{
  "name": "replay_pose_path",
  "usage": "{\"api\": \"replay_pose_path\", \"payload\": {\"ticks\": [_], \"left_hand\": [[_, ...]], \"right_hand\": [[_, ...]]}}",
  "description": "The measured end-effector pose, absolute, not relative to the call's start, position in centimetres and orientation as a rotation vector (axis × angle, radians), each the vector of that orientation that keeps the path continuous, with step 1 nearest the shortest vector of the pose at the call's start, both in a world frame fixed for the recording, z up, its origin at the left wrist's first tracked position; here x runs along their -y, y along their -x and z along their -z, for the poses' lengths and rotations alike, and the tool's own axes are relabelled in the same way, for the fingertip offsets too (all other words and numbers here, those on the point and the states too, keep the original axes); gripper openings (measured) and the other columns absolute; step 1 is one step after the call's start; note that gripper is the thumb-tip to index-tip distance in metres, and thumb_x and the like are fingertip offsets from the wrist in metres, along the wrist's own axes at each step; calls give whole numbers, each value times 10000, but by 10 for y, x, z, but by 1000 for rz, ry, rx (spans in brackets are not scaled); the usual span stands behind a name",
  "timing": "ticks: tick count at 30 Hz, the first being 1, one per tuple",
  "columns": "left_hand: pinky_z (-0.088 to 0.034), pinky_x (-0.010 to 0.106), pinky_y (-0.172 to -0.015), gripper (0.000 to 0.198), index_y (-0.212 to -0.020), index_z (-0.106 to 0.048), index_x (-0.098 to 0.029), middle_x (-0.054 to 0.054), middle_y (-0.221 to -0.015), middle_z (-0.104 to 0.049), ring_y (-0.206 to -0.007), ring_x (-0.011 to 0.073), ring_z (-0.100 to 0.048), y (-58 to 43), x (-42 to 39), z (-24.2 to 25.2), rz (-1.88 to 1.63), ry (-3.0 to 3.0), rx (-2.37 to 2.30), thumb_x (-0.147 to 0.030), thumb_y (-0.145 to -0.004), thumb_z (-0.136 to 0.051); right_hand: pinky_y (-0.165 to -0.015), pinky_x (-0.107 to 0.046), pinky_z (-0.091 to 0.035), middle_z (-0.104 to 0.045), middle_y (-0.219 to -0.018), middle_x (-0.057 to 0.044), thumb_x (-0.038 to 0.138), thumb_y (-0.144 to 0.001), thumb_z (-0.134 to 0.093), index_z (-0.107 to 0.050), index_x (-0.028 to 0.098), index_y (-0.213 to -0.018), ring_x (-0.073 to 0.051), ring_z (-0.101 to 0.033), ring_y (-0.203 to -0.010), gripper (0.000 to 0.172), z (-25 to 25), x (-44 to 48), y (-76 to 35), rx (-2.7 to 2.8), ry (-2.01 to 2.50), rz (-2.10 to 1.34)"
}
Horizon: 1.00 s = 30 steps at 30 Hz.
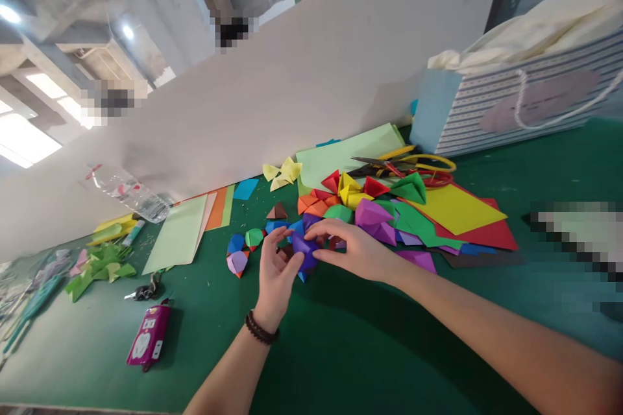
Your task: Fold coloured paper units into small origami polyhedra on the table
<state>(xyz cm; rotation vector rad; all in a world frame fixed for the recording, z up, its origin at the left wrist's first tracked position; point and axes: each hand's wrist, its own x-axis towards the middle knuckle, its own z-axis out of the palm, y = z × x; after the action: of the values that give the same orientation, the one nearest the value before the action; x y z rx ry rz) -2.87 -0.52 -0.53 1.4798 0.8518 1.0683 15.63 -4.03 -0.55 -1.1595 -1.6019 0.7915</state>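
A folded purple paper piece sits between both hands just above the green table. My left hand, with a dark bead bracelet at the wrist, pinches its lower left side. My right hand reaches in from the right, its fingers closed on the piece's upper edge. Small folded shapes in blue, green and lilac lie just to the left. A heap of folded pieces in red, orange, yellow, green and purple lies right behind the hands.
Flat coloured sheets and scissors lie at the right, under a striped gift bag. A white board walls the back. Left: pale green sheets, a plastic bottle, green folded scraps, keys, a magenta gadget.
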Motion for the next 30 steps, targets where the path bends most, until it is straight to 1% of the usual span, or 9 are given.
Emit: {"api": "replay_pose_path", "payload": {"ticks": [3,7,12,15,18,21,25,28,30], "left_hand": [[-516,304,-890,542,-1252,-463,-250,99,-1369,-474,-1117,197,-571,27,8,3,-1035,-1492,-785,-280,-775,-717],[-529,301,-824,529,-1280,-459,-238,104,-1299,-526,-1011,180,-592,28,10,1,-968,-1472,-765,-312,-806,-682],[-538,320,-797,589,-1286,-459,-237,96,-1224,-560,-1005,197,-579,29,10,3,-977,-1455,-782,-321,-764,-717],[-531,325,-819,588,-1266,-474,-233,96,-1261,-550,-1005,193,-583,28,10,3,-989,-1457,-758,-274,-740,-733],[-517,334,-873,582,-1253,-484,-231,100,-1341,-515,-1060,201,-577,27,10,2,-1010,-1448,-715,-216,-724,-723],[-528,330,-843,559,-1256,-486,-233,104,-1428,-453,-1090,217,-577,28,9,1,-1006,-1398,-719,-186,-724,-648],[-551,339,-746,570,-1238,-505,-232,102,-1459,-433,-1012,216,-623,30,6,-1,-922,-1344,-692,-155,-673,-500],[-553,320,-740,560,-1194,-540,-246,85,-1449,-456,-963,190,-644,31,4,2,-929,-1396,-740,-117,-649,-541],[-551,301,-738,479,-1132,-579,-237,82,-1408,-500,-967,189,-646,31,3,3,-954,-1461,-798,-125,-667,-606]], "right_hand": [[-803,-375,-531,-639,-1161,-64,380,-818,-648,-658,255,-1057,-212,-618,-975,270,7,42,-155,1634,1177,-733],[-822,-403,-531,-640,-1159,-62,363,-820,-643,-657,261,-1060,-225,-618,-988,261,8,43,-154,1657,1201,-654],[-836,-429,-524,-675,-1079,-51,362,-833,-626,-655,266,-1062,-224,-623,-932,250,7,43,-154,1688,1222,-621],[-849,-431,-528,-660,-1120,-60,346,-830,-625,-651,261,-1070,-238,-612,-1006,256,8,43,-153,1684,1205,-635],[-875,-419,-535,-646,-1146,-65,301,-822,-632,-644,247,-1079,-233,-608,-1055,263,9,43,-152,1663,1154,-690],[-871,-398,-550,-649,-1148,-68,279,-816,-637,-641,237,-1088,-214,-636,-1013,276,7,42,-152,1640,1116,-753],[-841,-389,-566,-664,-1141,-76,323,-832,-619,-660,228,-1087,-213,-664,-964,275,3,42,-153,1586,1146,-785],[-820,-397,-574,-697,-1062,-66,355,-844,-607,-667,234,-1092,-220,-682,-922,283,3,41,-154,1533,1128,-860],[-784,-384,-581,-717,-982,-49,366,-851,-598,-667,247,-1095,-220,-692,-891,280,3,41,-153,1508,1091,-939]]}}
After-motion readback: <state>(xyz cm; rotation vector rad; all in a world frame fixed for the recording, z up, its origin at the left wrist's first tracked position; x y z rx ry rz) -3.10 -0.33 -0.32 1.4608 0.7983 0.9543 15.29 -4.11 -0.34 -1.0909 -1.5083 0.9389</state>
